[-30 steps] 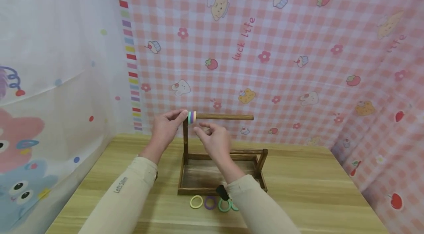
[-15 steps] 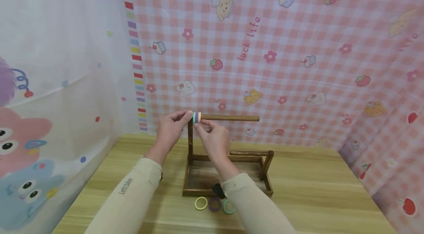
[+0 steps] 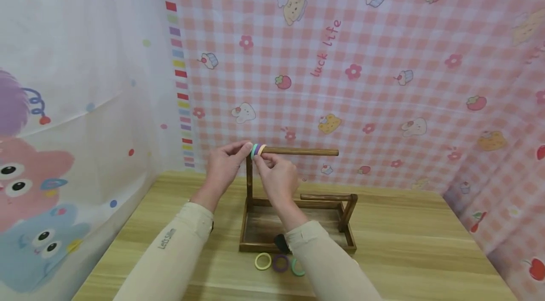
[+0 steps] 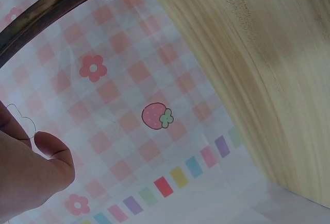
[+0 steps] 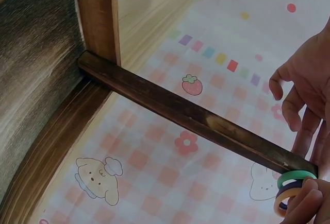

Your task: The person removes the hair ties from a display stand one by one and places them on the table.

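A green ring (image 3: pixel 253 151), a purple ring (image 3: pixel 257 150) and a pale orange ring (image 3: pixel 263 149) hang side by side on the upper rod (image 3: pixel 304 151) of a dark wooden stand, at its post end. My right hand (image 3: pixel 278 178) pinches the rings from below between thumb and fingertips; in the right wrist view its fingers (image 5: pixel 304 206) lie against the orange one. My left hand (image 3: pixel 224 163) grips the top corner of the post (image 3: pixel 249 180) with thumb and forefinger. The left wrist view shows part of this hand (image 4: pixel 36 175) beside the dark post (image 4: pixel 56 5).
The stand's shallow tray (image 3: pixel 259 247) rests on the wood-grain table (image 3: pixel 404 234), with a lower short rod (image 3: pixel 328 196) on its right. In front lie loose rings: yellow (image 3: pixel 256 263), purple (image 3: pixel 274 265) and green (image 3: pixel 294 270), the last partly behind the right sleeve. A checked cloth (image 3: pixel 383 45) hangs behind.
My right hand has risen from just below the rings to pinch them, and they now tilt on the rod. The left hand keeps its place at the post top. The view has shifted slightly.
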Demonstrator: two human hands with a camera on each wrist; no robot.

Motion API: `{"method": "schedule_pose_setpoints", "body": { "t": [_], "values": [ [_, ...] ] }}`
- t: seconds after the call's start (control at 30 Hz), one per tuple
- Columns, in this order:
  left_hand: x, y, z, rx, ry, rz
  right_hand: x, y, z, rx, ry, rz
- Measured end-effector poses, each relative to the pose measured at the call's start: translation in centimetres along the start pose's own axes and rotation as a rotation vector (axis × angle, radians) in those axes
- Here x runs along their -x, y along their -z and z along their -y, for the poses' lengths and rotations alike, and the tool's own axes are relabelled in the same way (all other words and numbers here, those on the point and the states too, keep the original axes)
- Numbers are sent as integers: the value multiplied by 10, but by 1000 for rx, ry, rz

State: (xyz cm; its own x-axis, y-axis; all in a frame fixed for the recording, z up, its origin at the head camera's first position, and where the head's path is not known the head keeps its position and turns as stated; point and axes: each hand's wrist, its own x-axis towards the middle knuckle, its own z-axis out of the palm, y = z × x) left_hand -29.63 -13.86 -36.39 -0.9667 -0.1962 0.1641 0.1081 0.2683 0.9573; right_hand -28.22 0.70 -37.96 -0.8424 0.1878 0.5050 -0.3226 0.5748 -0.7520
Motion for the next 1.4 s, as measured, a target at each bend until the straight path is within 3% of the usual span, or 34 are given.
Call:
{"method": "schedule_pose_setpoints", "body": {
  "t": [0.63,0.87,1.13,1.4],
  "values": [
    [1,-3,-3,0,-7,-1,-3,9,-5,82,8,-45],
    [1,0,1,-9,1,4,-5,19,-11,158,28,-27],
    [-2,4,5,-11,-5,10,-7,29,-24,126,61,-55],
    [-1,3,2,-9,16,27,-12,40,-31,196,51,-73]
  ]
}}
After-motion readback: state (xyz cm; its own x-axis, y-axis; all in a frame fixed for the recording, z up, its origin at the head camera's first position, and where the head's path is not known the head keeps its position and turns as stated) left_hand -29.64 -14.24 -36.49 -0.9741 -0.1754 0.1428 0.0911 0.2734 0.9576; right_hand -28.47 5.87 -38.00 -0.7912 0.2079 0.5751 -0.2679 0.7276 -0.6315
